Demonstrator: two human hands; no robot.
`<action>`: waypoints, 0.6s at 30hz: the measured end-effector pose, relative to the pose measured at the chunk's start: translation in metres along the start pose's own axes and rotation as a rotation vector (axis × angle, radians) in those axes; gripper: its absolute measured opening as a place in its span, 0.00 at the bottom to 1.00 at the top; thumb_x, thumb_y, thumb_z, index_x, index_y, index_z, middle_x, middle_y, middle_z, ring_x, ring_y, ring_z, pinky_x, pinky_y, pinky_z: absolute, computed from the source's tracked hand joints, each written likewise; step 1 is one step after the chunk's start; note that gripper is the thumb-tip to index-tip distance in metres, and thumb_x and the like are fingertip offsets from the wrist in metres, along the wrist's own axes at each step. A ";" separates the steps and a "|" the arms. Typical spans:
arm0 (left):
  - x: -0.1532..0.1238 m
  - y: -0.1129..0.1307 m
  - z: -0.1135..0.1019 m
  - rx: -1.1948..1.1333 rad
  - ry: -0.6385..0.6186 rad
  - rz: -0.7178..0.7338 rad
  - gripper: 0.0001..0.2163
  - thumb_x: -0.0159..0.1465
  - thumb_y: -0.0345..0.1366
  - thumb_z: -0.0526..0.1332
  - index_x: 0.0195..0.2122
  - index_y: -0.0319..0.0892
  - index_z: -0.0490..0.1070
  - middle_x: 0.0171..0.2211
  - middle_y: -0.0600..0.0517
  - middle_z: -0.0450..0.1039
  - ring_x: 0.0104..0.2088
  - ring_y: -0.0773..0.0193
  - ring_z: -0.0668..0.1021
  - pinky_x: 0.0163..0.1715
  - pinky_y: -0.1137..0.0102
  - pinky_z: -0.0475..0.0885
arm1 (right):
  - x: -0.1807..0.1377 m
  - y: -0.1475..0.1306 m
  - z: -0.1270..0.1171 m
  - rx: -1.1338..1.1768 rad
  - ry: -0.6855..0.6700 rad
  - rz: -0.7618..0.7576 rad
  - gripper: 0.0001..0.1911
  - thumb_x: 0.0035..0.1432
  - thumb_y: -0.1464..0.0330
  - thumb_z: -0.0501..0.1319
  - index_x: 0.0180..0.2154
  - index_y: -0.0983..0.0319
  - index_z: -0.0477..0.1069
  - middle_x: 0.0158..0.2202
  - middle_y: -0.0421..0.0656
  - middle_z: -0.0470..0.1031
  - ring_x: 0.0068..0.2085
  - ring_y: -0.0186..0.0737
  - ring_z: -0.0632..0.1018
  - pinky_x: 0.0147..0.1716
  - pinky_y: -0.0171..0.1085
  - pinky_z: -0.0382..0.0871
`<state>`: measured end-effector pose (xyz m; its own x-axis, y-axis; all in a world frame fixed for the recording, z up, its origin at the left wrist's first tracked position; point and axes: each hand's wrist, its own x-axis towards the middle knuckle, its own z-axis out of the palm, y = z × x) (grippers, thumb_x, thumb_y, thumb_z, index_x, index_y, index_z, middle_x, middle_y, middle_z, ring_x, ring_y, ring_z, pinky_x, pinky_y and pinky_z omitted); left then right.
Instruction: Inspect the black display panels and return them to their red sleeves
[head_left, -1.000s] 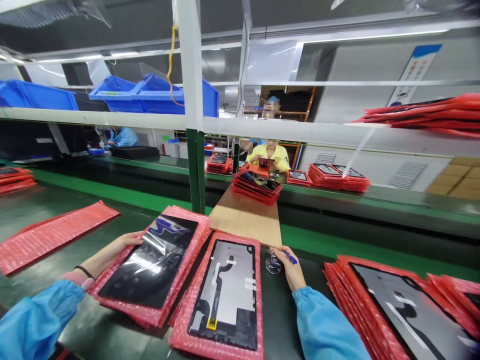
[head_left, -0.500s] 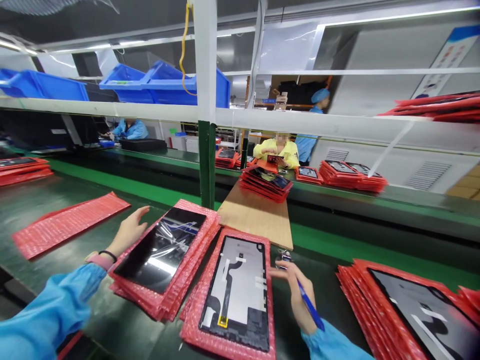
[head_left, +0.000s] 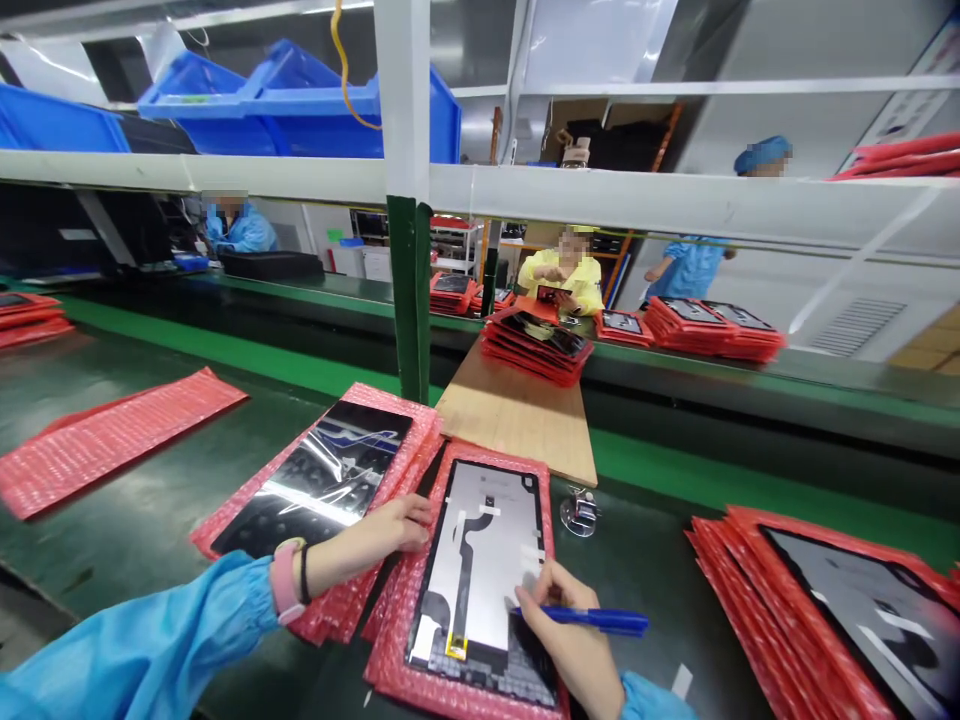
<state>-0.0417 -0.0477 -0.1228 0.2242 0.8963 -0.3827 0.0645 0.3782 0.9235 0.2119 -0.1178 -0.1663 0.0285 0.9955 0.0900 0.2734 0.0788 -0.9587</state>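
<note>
A tablet screen panel [head_left: 480, 560] lies grey back up on a stack of pink bubble-wrap bags, with a dark flex cable and white tape strips on it. My left hand [head_left: 386, 535] rests its fingers at the panel's left edge, on the bubble wrap. In my right hand [head_left: 566, 630] is a blue pen [head_left: 611, 622], lying across the fingers, while the thumb and fingertips are pinched over the panel's right side. Whether tape sits in that pinch is hidden. Under my left wrist, a glossy black screen [head_left: 322, 480] tops another bubble-wrap stack.
A small shiny round object [head_left: 581, 512] stands beyond my right hand. Stacked panels [head_left: 847, 610] sit at right, a flat pink bag [head_left: 120, 435] at left. A wooden board [head_left: 517, 415] bridges to a person in yellow [head_left: 562, 270]. A green post [head_left: 409, 300] rises ahead.
My left hand has moved right from the black screen's far edge to the grey panel. My right hand has come in over the panel, pen now lying sideways. The view has shifted slightly.
</note>
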 end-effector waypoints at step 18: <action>0.009 0.017 0.007 -0.290 -0.003 -0.211 0.19 0.45 0.26 0.66 0.39 0.41 0.66 0.26 0.56 0.74 0.26 0.66 0.77 0.38 0.67 0.70 | 0.005 -0.011 -0.003 0.035 0.017 0.068 0.18 0.44 0.64 0.62 0.16 0.57 0.53 0.16 0.33 0.54 0.22 0.33 0.58 0.24 0.35 0.49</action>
<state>-0.0316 -0.0350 -0.1100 0.2380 0.7911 -0.5635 -0.1692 0.6050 0.7780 0.2122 -0.1142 -0.1547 0.0620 0.9977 0.0287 0.2367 0.0132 -0.9715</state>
